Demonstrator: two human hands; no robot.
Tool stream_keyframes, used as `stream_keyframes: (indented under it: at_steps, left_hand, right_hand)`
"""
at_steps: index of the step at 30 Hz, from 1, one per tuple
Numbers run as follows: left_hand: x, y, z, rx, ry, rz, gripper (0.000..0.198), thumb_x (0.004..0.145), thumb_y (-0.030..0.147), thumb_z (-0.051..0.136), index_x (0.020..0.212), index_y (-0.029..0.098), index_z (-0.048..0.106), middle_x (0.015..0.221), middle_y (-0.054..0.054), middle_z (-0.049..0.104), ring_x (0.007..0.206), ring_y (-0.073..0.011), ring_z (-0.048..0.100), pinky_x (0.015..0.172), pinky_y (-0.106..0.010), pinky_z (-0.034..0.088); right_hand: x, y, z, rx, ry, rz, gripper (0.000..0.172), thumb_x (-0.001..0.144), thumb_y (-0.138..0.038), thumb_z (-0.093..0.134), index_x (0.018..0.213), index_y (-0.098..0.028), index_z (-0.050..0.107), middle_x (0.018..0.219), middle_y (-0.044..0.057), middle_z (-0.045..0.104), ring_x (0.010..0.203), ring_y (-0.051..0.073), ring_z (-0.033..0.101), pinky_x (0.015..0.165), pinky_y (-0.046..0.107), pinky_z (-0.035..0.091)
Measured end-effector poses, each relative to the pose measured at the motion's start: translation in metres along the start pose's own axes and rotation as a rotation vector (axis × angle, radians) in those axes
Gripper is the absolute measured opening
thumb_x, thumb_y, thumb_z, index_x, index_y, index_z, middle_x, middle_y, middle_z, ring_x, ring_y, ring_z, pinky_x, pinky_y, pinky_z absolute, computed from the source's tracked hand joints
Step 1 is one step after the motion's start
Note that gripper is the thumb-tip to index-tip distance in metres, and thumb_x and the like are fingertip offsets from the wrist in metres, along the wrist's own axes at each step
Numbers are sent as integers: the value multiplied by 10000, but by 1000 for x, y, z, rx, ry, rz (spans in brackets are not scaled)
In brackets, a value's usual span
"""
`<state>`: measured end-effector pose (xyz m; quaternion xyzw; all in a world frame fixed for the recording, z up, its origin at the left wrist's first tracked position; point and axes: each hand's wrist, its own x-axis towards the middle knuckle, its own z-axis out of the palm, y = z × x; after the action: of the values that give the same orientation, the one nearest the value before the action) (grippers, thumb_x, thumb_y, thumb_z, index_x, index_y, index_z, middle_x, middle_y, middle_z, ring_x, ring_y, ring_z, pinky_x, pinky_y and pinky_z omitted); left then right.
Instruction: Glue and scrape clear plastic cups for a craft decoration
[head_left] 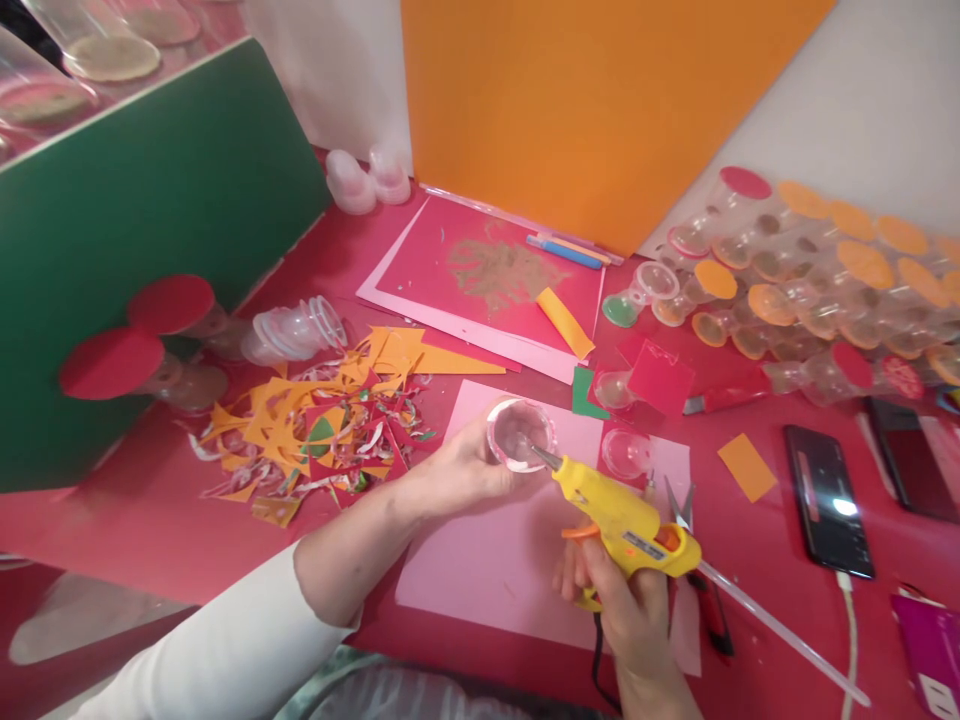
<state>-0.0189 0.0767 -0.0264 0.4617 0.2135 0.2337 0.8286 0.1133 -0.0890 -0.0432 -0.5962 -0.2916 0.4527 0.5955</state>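
**Glue gun (pixel 616 508) and plastic cup (pixel 516 428) at the nozzle**

The cup is pinched between thumb and fingers of the left hand (pixel 466 465), its mouth facing upward. The glue gun's handle is enclosed by the right hand's (pixel 626 600) curled fingers; its tip is placed over the mouth, contact being unclear. A clear cup (pixel 626 453) is seen nearby. Leftward, nested cups (pixel 294 328) are laid sideways; rightward, brownish material is contained in several joined cups (pixel 821 275).

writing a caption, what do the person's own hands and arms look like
The left arm wears a plain white sleeve that ends on the forearm. The left hand and right hand are bare, without gloves. No sleeve shows on the right arm within the picture.
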Motion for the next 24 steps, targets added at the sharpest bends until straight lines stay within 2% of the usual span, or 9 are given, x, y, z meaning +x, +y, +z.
stream_keyframes:
  at_steps: [4, 9, 12, 16, 20, 24]
  left_hand:
    - [2, 2, 3, 80, 24, -25, 381, 700, 314, 835, 897, 178, 539, 925, -50, 653, 833, -171, 624, 752, -292, 476]
    - [2, 3, 5, 110, 58, -54, 392, 663, 264, 836, 903, 174, 538, 915, -49, 661, 799, -150, 602, 737, -281, 465]
    - [3, 4, 6, 76, 63, -19, 372, 652, 279, 841, 848, 178, 541, 882, -39, 649, 797, -160, 610, 731, -287, 474]
    - [4, 5, 6, 50, 102, 48, 331, 653, 275, 832, 793, 174, 550, 764, 6, 604, 713, -126, 580, 705, -265, 475]
    - [4, 4, 5, 107, 108, 56, 284, 673, 250, 806, 800, 176, 564, 828, -17, 638, 760, -142, 607, 700, -264, 475]
    - [5, 7, 5, 125, 137, 75, 278, 651, 228, 800, 782, 177, 561, 757, 9, 613, 675, -113, 564, 643, -239, 456]
  right_hand:
    - [-1, -5, 6, 5, 99, 67, 414, 915, -433, 678, 579, -207, 593, 490, -11, 581, 418, 151, 580, 450, 305, 552]
    - [2, -7, 5, -3, 48, 36, 418, 919, -426, 674, 574, -210, 583, 480, -14, 578, 403, 145, 566, 432, 293, 532]
    - [-2, -5, 6, 1, 77, 75, 413, 912, -442, 682, 583, -212, 585, 484, -15, 586, 417, 149, 580, 455, 301, 547]
    - [-6, -1, 6, -22, 102, 95, 411, 874, -441, 731, 577, -216, 556, 488, -13, 610, 423, 154, 604, 452, 291, 559]
    - [-4, 1, 3, -45, 75, 51, 416, 896, -443, 702, 574, -212, 577, 490, -4, 617, 426, 164, 616, 446, 297, 563]
    - [-4, -1, 4, -56, 101, 60, 417, 896, -448, 705, 576, -211, 580, 495, -7, 617, 442, 160, 620, 444, 283, 550]
